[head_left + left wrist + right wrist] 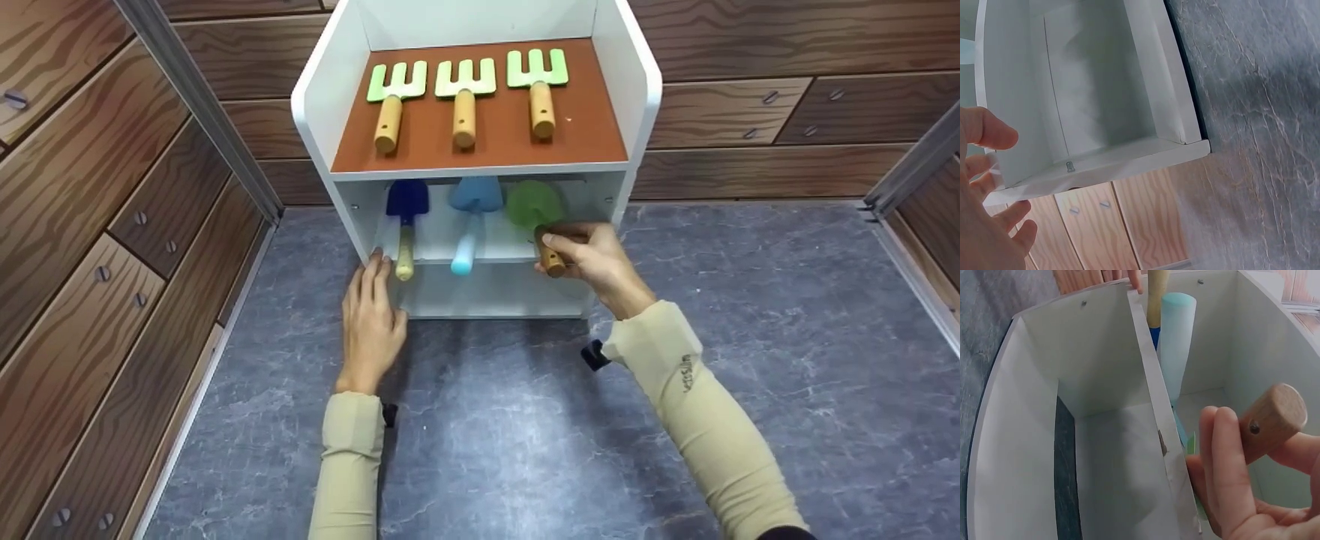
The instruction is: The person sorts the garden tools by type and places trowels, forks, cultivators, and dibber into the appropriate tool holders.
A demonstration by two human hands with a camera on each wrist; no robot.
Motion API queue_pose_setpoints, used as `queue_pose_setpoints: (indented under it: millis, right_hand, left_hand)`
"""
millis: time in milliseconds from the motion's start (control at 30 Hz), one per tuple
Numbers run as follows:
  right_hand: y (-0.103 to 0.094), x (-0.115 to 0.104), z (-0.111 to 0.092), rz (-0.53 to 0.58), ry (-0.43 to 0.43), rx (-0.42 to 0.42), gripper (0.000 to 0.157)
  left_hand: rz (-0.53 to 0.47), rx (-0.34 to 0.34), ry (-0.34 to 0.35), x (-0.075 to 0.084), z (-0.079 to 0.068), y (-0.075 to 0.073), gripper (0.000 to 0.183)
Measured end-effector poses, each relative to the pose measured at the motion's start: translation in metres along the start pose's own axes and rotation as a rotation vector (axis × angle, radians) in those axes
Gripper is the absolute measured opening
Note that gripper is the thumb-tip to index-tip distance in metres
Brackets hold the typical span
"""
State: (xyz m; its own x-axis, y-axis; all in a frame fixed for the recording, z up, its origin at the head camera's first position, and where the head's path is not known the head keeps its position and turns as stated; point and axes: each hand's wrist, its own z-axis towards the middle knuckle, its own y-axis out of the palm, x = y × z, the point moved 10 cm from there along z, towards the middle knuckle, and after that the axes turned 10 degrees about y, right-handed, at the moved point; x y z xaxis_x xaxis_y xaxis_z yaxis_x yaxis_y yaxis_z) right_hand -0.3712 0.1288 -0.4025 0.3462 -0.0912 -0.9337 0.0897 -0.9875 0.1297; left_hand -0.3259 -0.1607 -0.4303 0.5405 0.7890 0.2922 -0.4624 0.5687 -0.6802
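My right hand [600,262] pinches the wooden handle [1275,419] of a green shovel [535,204] on the middle shelf, at the right side of the white cabinet. Left of it on that shelf lie a light blue shovel [476,196] with a pale blue handle and a dark blue shovel [407,199] with a yellowish handle. Their handles jut past the shelf's front edge. My left hand [371,322] rests its fingers on the cabinet's left side edge; in the left wrist view the fingers [999,132] lie around that panel, holding no tool.
Three green hand forks [465,79] with wooden handles lie side by side on the brown top [495,150] of the cabinet. Below the shovels is a bottom compartment [1100,73]. Grey marbled floor [487,450] surrounds the cabinet, with wood-patterned walls [750,45] behind and beside.
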Motion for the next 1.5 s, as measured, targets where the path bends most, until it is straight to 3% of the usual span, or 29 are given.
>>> queue_pose_setpoints:
  millis: [467,733,1067,1300,1500]
  right_hand:
    - [0.003,-0.004,0.011,-0.022,-0.045,0.152,0.041]
    - [0.005,-0.005,0.008,-0.038,-0.06,0.14,0.044]
    - [-0.002,-0.005,0.003,0.022,-0.097,0.158,0.04]
    - [-0.011,0.003,-0.011,-0.01,-0.173,0.178,0.04]
    - [-0.034,0.013,-0.04,0.007,-0.346,0.237,0.024]
  left_hand:
    - [-0.005,0.003,0.0,0.001,0.003,0.0,0.065]
    - [-0.007,0.001,-0.003,0.002,0.004,-0.002,0.068]
    - [0.001,-0.014,-0.002,0.006,0.011,0.002,0.068]
    - [-0.006,0.008,-0.008,0.004,0.007,0.003,0.068]
    - [0.001,0.017,-0.004,0.004,0.003,0.0,0.071]
